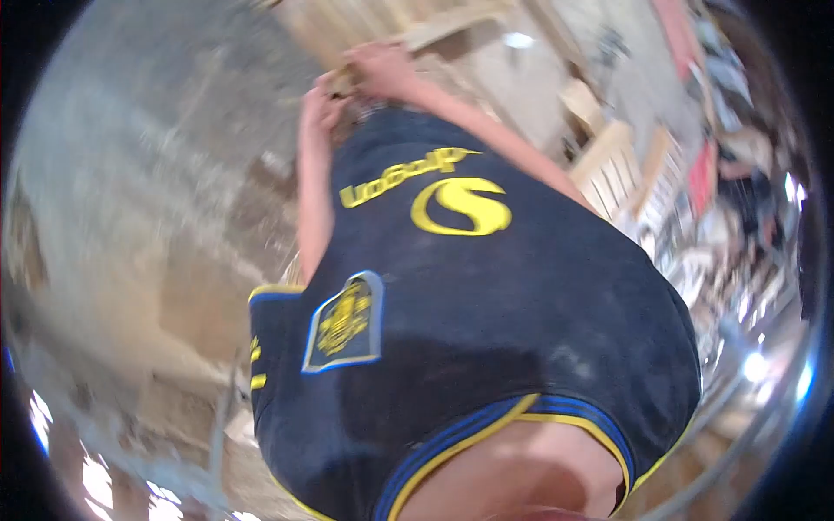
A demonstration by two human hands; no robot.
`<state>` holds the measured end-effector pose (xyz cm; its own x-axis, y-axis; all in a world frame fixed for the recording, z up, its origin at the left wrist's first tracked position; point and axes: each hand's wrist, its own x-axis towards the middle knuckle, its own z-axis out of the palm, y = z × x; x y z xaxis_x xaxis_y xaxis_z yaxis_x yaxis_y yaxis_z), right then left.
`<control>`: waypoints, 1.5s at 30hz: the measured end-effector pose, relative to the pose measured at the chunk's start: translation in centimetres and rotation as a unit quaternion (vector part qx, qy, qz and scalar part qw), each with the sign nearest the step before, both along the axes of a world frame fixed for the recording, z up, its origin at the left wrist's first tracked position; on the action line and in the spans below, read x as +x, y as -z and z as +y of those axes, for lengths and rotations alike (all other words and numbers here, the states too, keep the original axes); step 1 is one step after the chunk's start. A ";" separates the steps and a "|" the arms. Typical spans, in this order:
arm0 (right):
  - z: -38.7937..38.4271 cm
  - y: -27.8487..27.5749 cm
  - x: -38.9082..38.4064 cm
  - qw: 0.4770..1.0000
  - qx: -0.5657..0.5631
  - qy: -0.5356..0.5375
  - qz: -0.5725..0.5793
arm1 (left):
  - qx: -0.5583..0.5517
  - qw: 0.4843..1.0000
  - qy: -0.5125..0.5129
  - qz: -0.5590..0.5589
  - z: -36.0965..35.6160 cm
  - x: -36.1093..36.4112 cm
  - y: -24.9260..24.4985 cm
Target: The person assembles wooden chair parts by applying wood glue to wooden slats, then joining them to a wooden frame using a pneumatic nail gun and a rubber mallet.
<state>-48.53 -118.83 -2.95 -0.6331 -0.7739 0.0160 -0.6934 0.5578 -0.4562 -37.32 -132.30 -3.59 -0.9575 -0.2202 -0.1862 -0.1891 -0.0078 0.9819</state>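
Observation:
Both hands meet low in front of my dark jersey (521, 295), at the top of the head view. My left hand (324, 102) is closed at the end of a straight arm. Beside it my right hand (382, 68) is also closed, reaching across from the right. Between them is a small tan-brown thing (343, 82), blurred and partly covered by the fingers; its kind cannot be made out. Light wooden boards (334, 26) lie just beyond the hands.
Slatted wooden pieces (610, 165) stand to the right, near a jumble of blurred items (730, 234). A grey, stained concrete floor (156, 156) spreads on the left. Further wooden parts (556, 35) are at the upper right.

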 end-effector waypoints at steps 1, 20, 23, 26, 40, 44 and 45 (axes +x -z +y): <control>0.6 -0.5 -0.1 0.999 -0.026 -0.021 0.003 | 0.317 0.945 -0.070 -0.035 -0.3 -0.4 0.1; 38.5 -7.9 12.8 0.725 -0.079 0.682 -0.054 | 0.338 0.906 -0.063 -0.247 -2.1 -1.7 1.9; 44.8 -9.6 12.4 0.709 -0.048 0.702 -0.033 | 0.387 0.872 -0.049 -0.294 -3.6 -1.6 3.6; 49.5 -10.4 8.6 0.711 -0.030 0.701 -0.033 | 0.373 0.877 -0.070 -0.293 -3.7 -1.6 3.2; 61.9 -3.6 -11.5 0.822 0.180 0.387 -0.376 | 0.327 0.885 -0.101 -0.316 -5.0 -0.9 2.7; 62.5 -1.5 -11.0 0.783 0.220 0.393 -0.428 | 0.332 0.876 -0.090 -0.337 -4.8 -1.0 1.7; 62.1 -1.6 -10.1 0.808 0.184 0.430 -0.359 | 0.308 0.888 -0.110 -0.325 -4.5 -0.8 1.9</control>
